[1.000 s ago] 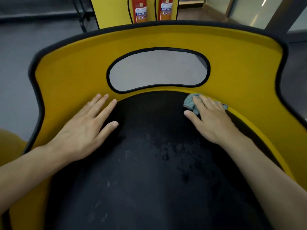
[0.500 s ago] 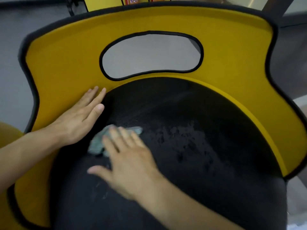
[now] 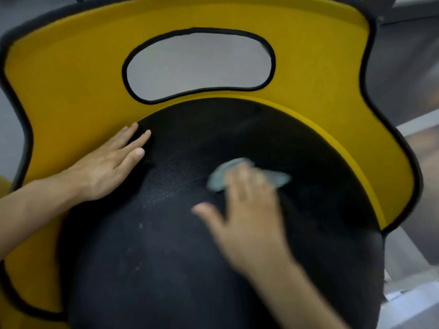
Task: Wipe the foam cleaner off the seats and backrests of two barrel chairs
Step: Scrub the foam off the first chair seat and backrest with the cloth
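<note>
One barrel chair (image 3: 392, 162) is filling the head view, so progress is being judged from it alone. The right hand (image 3: 249, 210) is pressing a blue-grey cloth (image 3: 219, 178) against the middle of the black seat (image 3: 166, 269), fingers stretched out flat and blurring. The left hand (image 3: 107, 169) is lying flat and relaxed, grasping nothing, over the seam between the seat and the yellow backrest (image 3: 78, 79). Pale flecks (image 3: 140, 225) are showing on the seat's near half, probably leftover foam. The backrest is looking clean, though blur is making that uncertain.

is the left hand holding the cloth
No, the left hand lies flat at the seat's edge; the cloth is under the right hand.
</note>
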A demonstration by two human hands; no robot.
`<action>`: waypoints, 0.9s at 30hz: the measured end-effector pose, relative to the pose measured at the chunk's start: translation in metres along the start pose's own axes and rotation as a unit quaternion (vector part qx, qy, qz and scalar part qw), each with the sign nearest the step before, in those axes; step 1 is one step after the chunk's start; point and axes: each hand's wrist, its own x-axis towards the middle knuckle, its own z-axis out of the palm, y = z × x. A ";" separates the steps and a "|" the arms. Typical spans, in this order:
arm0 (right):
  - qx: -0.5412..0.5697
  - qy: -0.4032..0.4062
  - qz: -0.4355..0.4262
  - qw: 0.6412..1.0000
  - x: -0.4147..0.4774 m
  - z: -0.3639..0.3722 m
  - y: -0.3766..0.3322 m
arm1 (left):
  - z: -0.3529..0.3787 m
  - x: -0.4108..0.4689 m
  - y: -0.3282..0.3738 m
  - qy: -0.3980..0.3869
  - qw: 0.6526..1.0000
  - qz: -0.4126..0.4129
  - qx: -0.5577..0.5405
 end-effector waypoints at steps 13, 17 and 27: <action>-0.034 0.002 -0.068 0.997 -0.030 0.007 0.030 | -0.001 -0.001 0.001 0.004 1.000 -0.017 0.008; -0.074 -0.004 0.134 0.988 -0.039 -0.044 0.120 | -0.001 0.002 0.007 -0.006 1.000 -0.012 0.004; -0.032 -0.010 -0.154 0.987 -0.075 0.045 -0.109 | 0.022 -0.009 0.027 -0.018 0.997 0.008 0.069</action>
